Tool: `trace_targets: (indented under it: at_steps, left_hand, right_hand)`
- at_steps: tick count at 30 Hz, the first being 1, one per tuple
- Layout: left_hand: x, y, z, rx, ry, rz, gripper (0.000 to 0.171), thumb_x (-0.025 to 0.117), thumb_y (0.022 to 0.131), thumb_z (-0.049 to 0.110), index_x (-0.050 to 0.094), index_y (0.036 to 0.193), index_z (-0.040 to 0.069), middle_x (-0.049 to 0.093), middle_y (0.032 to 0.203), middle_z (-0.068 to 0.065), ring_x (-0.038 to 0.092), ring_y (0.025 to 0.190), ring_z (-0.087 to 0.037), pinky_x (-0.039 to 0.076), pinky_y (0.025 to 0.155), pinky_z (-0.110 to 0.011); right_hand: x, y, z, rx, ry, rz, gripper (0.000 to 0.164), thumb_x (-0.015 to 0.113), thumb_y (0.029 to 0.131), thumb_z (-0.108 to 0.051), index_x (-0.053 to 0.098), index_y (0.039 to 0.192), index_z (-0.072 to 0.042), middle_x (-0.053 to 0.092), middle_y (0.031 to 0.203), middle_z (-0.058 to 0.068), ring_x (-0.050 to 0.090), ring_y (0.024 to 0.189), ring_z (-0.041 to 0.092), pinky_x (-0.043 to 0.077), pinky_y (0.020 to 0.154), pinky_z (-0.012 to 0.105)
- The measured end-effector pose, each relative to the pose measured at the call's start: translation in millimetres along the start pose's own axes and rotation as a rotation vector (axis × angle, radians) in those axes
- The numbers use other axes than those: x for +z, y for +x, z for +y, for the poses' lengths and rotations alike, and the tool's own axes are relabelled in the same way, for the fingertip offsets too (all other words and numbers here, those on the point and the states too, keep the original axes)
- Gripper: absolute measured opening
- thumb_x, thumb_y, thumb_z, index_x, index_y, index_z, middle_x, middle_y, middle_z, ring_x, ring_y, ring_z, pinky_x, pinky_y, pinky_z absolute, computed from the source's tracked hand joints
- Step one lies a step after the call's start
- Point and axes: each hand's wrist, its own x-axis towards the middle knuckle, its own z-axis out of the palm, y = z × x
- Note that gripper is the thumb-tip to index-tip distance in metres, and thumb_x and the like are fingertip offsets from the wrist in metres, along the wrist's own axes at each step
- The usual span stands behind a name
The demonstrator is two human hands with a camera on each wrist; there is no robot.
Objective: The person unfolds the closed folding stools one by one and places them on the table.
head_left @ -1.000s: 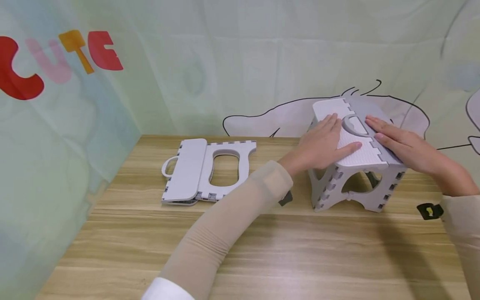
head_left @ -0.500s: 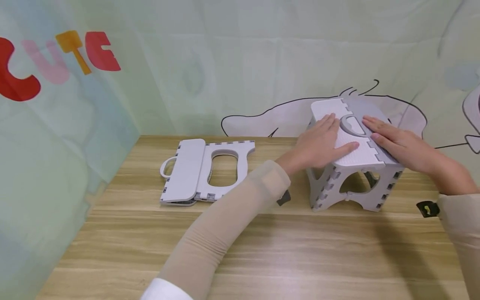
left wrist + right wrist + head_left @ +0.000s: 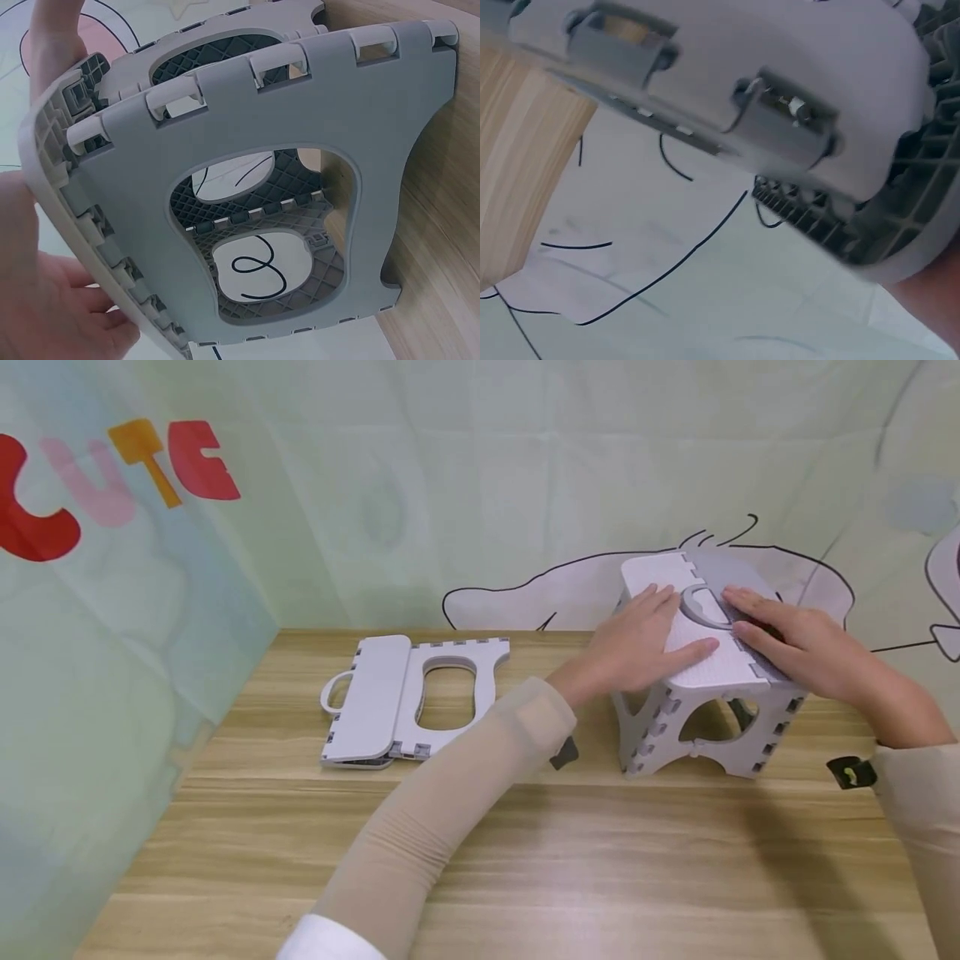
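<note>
An unfolded white and grey folding step stool (image 3: pixel 720 668) stands upright at the right of the table in the head view. On the white half of its top, my left hand (image 3: pixel 633 639) lies with straight fingers. My right hand (image 3: pixel 810 643) rests on the grey half, across the grey carrying handle (image 3: pixel 701 610). In the left wrist view, the stool's side panel (image 3: pixel 135 202) and its holes fill the middle, with my left hand (image 3: pixel 60 307) along the top's edge. The right wrist view shows the stool's hinges (image 3: pixel 780 120) close up; most of my right hand is hidden there.
A second folding stool (image 3: pixel 375 702) lies folded flat on the wooden table (image 3: pixel 480 860), left of the standing one, its loop handle pointing left. My left forearm passes over its front corner. A printed cloth (image 3: pixel 480 485) hangs behind the table's back edge.
Both hands stay on the stool's top. My right fingers have shifted slightly and look a little more spread. The whole head view has moved a little.
</note>
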Motion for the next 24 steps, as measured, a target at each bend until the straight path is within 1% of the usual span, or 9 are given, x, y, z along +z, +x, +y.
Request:
trace_targets:
  at_steps: [4, 7, 9, 13, 16, 18, 22, 24]
  left_hand:
    - [-1.8, -4.8, -2.6, 0.036, -0.012, 0.035, 0.084, 0.024, 0.098, 0.071, 0.018, 0.16, 0.015, 0.012, 0.166, 0.003, 0.001, 0.151, -0.013, 0.004, 0.119, -0.026]
    - [-4.6, -8.7, -5.1, 0.045, -0.021, 0.059, 0.078, 0.022, 0.101, 0.067, 0.019, 0.16, 0.017, 0.014, 0.166, 0.003, 0.002, 0.151, -0.014, 0.006, 0.12, -0.028]
    - [-6.7, -11.4, -7.1, 0.033, -0.033, 0.064, 0.074, 0.02, 0.102, 0.064, 0.02, 0.16, 0.019, 0.014, 0.165, 0.003, 0.003, 0.151, -0.014, 0.007, 0.12, -0.028]
    - [-9.7, -15.9, -13.2, 0.001, -0.047, 0.076, 0.07, 0.019, 0.104, 0.06, 0.022, 0.16, 0.019, 0.017, 0.165, 0.003, 0.007, 0.151, -0.014, 0.009, 0.12, -0.029]
    - [-11.6, -19.7, -20.8, -0.016, -0.056, 0.093, 0.069, 0.02, 0.104, 0.06, 0.024, 0.159, 0.018, 0.018, 0.165, 0.002, 0.009, 0.151, -0.015, 0.013, 0.12, -0.031]
    - [-12.9, -22.3, -26.9, -0.021, -0.068, 0.109, 0.069, 0.022, 0.104, 0.06, 0.025, 0.159, 0.018, 0.021, 0.164, 0.001, 0.013, 0.15, -0.014, 0.016, 0.12, -0.031]
    - [-15.8, -27.7, -41.2, -0.025, -0.097, 0.145, 0.067, 0.026, 0.105, 0.058, 0.028, 0.158, 0.017, 0.026, 0.163, -0.001, 0.018, 0.149, -0.013, 0.022, 0.119, -0.03]
    - [-17.1, -30.7, -48.8, -0.03, -0.113, 0.157, 0.066, 0.027, 0.105, 0.056, 0.028, 0.158, 0.017, 0.027, 0.162, -0.001, 0.019, 0.148, -0.014, 0.023, 0.119, -0.032]
  right_hand:
    - [0, 1, -12, -0.023, 0.003, 0.012, 0.054, 0.043, 0.108, -0.031, 0.028, 0.159, -0.02, 0.025, 0.161, 0.016, 0.022, 0.142, 0.051, 0.021, 0.108, 0.073]
    - [0, 1, -21, -0.034, -0.003, 0.01, 0.056, 0.045, 0.107, -0.031, 0.028, 0.158, -0.019, 0.027, 0.16, 0.017, 0.023, 0.142, 0.051, 0.021, 0.108, 0.072]
    - [0, 1, -25, -0.038, -0.005, 0.004, 0.057, 0.047, 0.106, -0.032, 0.028, 0.159, -0.02, 0.027, 0.159, 0.018, 0.024, 0.142, 0.051, 0.021, 0.108, 0.073]
    - [0, -1, -34, -0.054, 0.006, 0.021, 0.057, 0.05, 0.105, -0.031, 0.031, 0.158, -0.023, 0.03, 0.159, 0.016, 0.027, 0.142, 0.049, 0.023, 0.108, 0.071]
    - [2, -2, -43, -0.078, 0.013, 0.04, 0.055, 0.051, 0.105, -0.03, 0.034, 0.157, -0.023, 0.032, 0.158, 0.014, 0.029, 0.142, 0.047, 0.024, 0.109, 0.069]
    - [3, -3, -49, -0.088, 0.003, 0.044, 0.054, 0.05, 0.106, -0.029, 0.034, 0.157, -0.021, 0.031, 0.158, 0.015, 0.029, 0.142, 0.047, 0.024, 0.11, 0.068]
    - [6, -3, -60, -0.093, -0.043, 0.042, 0.055, 0.049, 0.107, -0.03, 0.032, 0.157, -0.018, 0.03, 0.158, 0.018, 0.029, 0.142, 0.046, 0.027, 0.11, 0.066]
    - [7, -3, -66, -0.118, -0.067, 0.05, 0.055, 0.05, 0.106, -0.029, 0.033, 0.156, -0.014, 0.031, 0.157, 0.018, 0.03, 0.142, 0.044, 0.029, 0.11, 0.063]
